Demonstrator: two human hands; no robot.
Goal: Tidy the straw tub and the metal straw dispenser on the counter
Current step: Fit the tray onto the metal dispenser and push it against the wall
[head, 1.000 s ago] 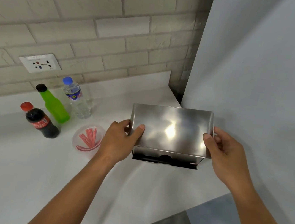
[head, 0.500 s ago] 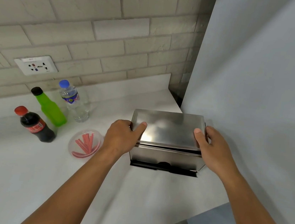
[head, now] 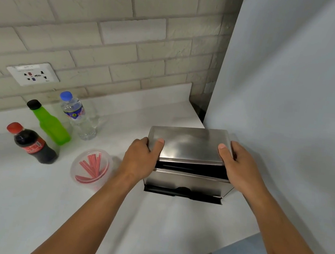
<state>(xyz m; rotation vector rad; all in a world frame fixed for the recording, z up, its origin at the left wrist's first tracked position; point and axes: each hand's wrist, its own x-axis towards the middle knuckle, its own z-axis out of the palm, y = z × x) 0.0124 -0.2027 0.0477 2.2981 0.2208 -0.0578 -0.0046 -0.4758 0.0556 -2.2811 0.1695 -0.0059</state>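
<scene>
dispenser (head: 187, 165) lid (head: 189, 143) now lifted, both hands gripping

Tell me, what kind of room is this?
Probably a kitchen or a drinks corner in a café. A white counter runs along a brick wall, with drink bottles, a tub of red straws and a metal straw dispenser.
</scene>
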